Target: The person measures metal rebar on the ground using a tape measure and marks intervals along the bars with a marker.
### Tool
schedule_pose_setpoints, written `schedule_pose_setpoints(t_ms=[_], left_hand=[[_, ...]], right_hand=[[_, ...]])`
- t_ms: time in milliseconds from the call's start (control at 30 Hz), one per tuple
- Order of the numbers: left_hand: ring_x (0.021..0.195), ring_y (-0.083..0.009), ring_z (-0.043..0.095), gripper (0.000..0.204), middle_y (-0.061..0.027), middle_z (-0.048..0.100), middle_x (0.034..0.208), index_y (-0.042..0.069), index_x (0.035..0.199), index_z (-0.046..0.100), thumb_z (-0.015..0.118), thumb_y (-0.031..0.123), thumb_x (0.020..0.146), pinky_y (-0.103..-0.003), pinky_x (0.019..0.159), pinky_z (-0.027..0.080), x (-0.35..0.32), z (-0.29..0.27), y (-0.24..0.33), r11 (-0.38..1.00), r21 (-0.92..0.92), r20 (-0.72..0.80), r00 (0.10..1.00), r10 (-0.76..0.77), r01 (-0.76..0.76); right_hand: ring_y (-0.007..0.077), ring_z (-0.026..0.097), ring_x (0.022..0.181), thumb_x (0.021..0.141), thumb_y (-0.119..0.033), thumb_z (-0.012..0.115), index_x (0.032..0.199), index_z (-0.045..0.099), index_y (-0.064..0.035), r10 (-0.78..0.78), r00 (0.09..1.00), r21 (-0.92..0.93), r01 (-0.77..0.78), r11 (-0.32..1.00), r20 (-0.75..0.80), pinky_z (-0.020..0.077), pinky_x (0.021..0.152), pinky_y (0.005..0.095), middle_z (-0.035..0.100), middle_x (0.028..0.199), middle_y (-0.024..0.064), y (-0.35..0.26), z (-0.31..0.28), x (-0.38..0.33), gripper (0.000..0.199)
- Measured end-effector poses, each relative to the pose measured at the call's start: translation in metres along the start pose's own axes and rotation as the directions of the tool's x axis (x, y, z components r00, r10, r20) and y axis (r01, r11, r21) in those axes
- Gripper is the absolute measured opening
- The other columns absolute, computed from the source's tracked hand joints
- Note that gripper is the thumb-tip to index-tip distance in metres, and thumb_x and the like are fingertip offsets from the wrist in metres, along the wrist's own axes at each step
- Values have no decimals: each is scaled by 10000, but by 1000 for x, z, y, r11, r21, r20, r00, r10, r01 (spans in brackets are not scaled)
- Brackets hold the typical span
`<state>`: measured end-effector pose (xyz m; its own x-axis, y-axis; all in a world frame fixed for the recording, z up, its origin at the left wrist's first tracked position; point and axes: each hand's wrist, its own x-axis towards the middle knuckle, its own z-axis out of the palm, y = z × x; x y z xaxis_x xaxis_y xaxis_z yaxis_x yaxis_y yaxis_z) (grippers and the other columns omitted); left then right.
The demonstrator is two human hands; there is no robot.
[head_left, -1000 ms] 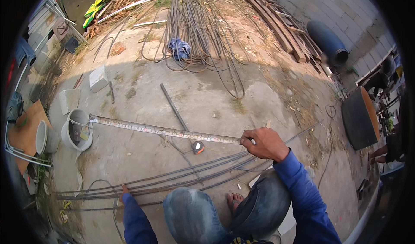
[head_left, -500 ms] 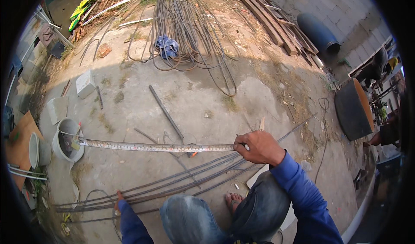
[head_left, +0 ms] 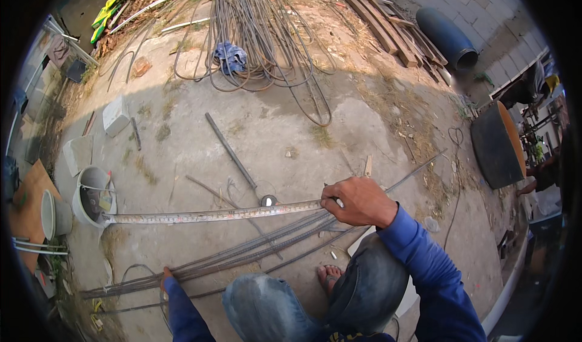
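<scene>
My right hand (head_left: 357, 202) is closed on one end of a stretched tape measure (head_left: 218, 216), with a small white piece, perhaps chalk, showing between the fingers. The tape runs left above the ground to the rim of a pale bucket (head_left: 91, 190). Below it lies a bundle of steel rebar (head_left: 242, 260), fanning slightly toward the right. Low on the left, my left hand (head_left: 166, 275) grips the rebar; most of its fingers are hidden. A round black-and-white object (head_left: 268, 201) sits just beyond the tape, at the end of a dark metal pipe (head_left: 230, 151).
Long bent steel rods (head_left: 254, 33) are heaped ahead, with a blue cloth (head_left: 230, 57) on them. Timber planks (head_left: 379, 26) and a blue drum (head_left: 445, 39) line the right wall. A black tub (head_left: 494, 148) stands at right; white blocks (head_left: 115, 116) lie left.
My right hand has shifted slightly left and up with the tape. The tape's left end has dropped lower beside the bucket, and the round object now shows beyond it. My left hand stays at the rebar.
</scene>
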<state>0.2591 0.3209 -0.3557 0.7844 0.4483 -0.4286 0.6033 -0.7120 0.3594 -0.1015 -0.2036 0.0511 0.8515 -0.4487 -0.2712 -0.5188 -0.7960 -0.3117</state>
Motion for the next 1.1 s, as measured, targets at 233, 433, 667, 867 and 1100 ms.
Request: schedule_pose_setpoints(t_ms=[233, 433, 667, 867, 1100], left_hand=[[1146, -450, 586, 837, -356, 617, 1184, -141, 1060, 665, 466, 636, 824, -461, 1050, 397, 38, 20, -10, 946, 285, 61, 988, 142, -154], [1146, -421, 598, 926, -350, 575, 1256, -153, 1172, 597, 634, 655, 720, -441, 1028, 446, 63, 0, -37, 994, 79, 92, 993, -78, 71], [910, -346, 705, 1150, -303, 601, 1219, -210, 1201, 523, 677, 789, 653, -410, 799, 571, 64, 3, -44, 972, 233, -109, 994, 34, -8], [776, -329, 671, 1166, -251, 675, 1092, -106, 1293, 562, 597, 869, 654, -465, 757, 503, 104, -38, -48, 984, -75, 188, 971, -145, 161], [778, -282, 645, 1053, -179, 672, 980, -55, 1322, 554, 567, 813, 725, -435, 718, 490, 9, 20, -67, 999, 20, 272, 961, -53, 50]], right_hand=[[377, 666, 739, 883, -285, 593, 918, 738, -112, -6, 999, -34, 7, 999, 32, 528, 687, 479, 685, 767, 172, -5, -1, 8, 228], [383, 661, 751, 882, -264, 605, 898, 734, -103, -27, 999, -3, 27, 1000, 41, 513, 687, 480, 683, 774, 181, -19, 2, 7, 207], [393, 659, 763, 892, -274, 581, 870, 730, -85, 13, 999, 46, -12, 999, -30, 513, 700, 461, 680, 783, 188, -8, 18, 18, 242], [374, 664, 766, 897, -322, 568, 955, 718, -22, 133, 966, 232, -81, 969, -221, 506, 741, 409, 684, 796, 196, -10, -19, 12, 340], [268, 625, 676, 892, -370, 554, 946, 707, -5, 363, 858, 337, -242, 910, -364, 492, 693, 356, 653, 710, 135, 21, -40, -45, 399]])
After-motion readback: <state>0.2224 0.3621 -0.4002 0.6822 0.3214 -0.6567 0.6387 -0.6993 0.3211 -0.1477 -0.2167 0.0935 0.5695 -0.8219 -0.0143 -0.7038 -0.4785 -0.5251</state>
